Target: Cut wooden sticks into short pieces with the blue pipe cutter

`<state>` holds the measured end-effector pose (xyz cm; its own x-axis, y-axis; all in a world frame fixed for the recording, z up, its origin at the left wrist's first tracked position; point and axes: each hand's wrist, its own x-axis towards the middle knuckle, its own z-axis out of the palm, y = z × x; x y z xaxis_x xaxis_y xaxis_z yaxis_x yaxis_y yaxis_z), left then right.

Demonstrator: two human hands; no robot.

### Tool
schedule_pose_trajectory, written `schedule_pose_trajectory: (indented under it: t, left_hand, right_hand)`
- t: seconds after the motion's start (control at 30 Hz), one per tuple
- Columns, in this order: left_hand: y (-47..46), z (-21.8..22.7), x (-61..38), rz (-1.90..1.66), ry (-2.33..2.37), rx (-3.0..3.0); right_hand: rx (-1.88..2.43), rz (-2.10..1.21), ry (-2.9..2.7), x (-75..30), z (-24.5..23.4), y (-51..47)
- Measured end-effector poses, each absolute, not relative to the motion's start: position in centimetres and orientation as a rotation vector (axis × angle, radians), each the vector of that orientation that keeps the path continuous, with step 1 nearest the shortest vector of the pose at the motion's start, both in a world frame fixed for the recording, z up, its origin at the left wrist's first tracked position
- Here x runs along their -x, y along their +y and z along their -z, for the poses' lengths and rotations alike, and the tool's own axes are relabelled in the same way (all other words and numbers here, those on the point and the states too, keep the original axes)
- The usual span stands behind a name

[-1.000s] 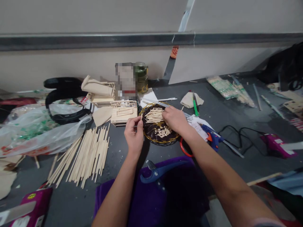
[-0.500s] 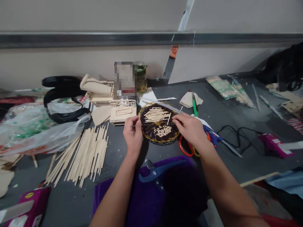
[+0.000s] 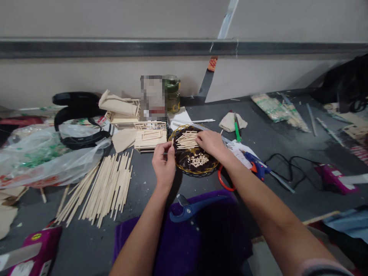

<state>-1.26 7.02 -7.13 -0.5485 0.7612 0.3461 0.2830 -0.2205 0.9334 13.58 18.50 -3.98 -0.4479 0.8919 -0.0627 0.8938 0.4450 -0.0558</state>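
Note:
My left hand (image 3: 163, 165) is closed in a pinch on a short wooden stick (image 3: 173, 142), whose pale tip shows above the thumb at the basket's left rim. My right hand (image 3: 212, 143) reaches over the dark woven basket (image 3: 181, 159) with a yellow rim, its fingers drawn together at the right end of a pile of short wooden sticks (image 3: 186, 140). What those fingertips hold, if anything, is hidden. In the front part of the basket lies a heap of tiny cut wooden pieces (image 3: 198, 160). Blue cutters (image 3: 188, 211) rest on a purple cloth (image 3: 138, 230) between my forearms.
Long wooden sticks (image 3: 106, 188) lie at left, beside a plastic bag (image 3: 57, 153). Small stick-built models (image 3: 150, 138) stand behind my left hand, near a green-lidded jar (image 3: 172, 94). Right of the basket are red-handled scissors (image 3: 222, 180) and a blue glue gun (image 3: 257, 165) with a cord.
My right hand has moved left and inward, onto the stick pile. The slanted single stick beside its fingers is now out of sight. My left hand stays nearly still with its stick.

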Motion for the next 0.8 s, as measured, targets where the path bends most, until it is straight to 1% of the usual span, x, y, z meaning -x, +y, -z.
schedule_pose_trajectory:
  t: [0.27, 0.57, 0.8]
  left_hand:
    - [7.0, 7.1, 1.3, -1.822, 1.686, -1.259]
    - [6.9, 6.7, 1.2, -1.811, 1.7, -1.27]
    - [6.9, 6.8, 1.2, -1.824, 1.692, -1.263]
  right_hand:
    - [-1.634, 0.088, 2.589, -12.9, 3.9, 18.6]
    - [-1.606, 0.077, 2.641, -12.6, 3.4, 17.9]
    - [-1.278, 0.385, 2.731, -14.5, 3.4, 16.6]
